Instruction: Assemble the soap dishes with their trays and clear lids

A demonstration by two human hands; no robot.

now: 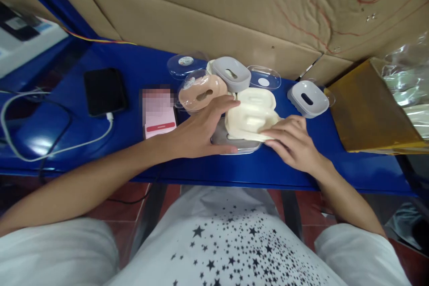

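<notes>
A person in a starred shirt works at a blue table, both hands on or about a cream piece that lies over a grey tray near the table's front edge. The right hand pinches the piece's near right edge between thumb and fingers; the left hand spreads around its left side, thumb and forefinger well apart, though how firmly it bears cannot be told. The work appears midway: the piece looks not yet settled, and no clear cover sits on it. To the left lies a phone. Beyond the hands, a peach dish under clear plastic seems further along, while two grey dishes, one behind the piece, another off to the right, stand uncovered, seemingly left to finish. A clear lid rests loose before the cardboard wall.
</notes>
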